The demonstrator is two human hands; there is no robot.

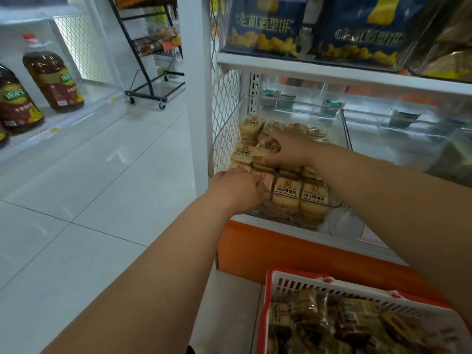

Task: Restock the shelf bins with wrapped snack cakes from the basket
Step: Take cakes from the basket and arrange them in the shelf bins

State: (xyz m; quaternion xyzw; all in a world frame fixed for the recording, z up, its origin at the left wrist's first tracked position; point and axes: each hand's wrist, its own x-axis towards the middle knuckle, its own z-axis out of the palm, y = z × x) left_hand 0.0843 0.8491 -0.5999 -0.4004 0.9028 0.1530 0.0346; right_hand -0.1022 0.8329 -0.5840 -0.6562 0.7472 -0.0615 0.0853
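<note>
Both grips busy: left hand (236, 188) pinches a front-row snack cake (263, 178), right hand (288, 150) lies spread on cakes just behind.

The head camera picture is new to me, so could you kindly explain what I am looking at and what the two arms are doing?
There is no machine here: a person wears a camera on the head, looking forward and down at their own bare arms. The left hand and right hand both reach into a clear shelf bin packed with wrapped snack cakes, touching and arranging them. Whether either hand has a firm grip on a cake is hard to tell. Below, at the bottom right, sits a red and white basket holding more wrapped snacks. Blue snack bags fill the shelf above, and oil bottles stand on the left.
</note>
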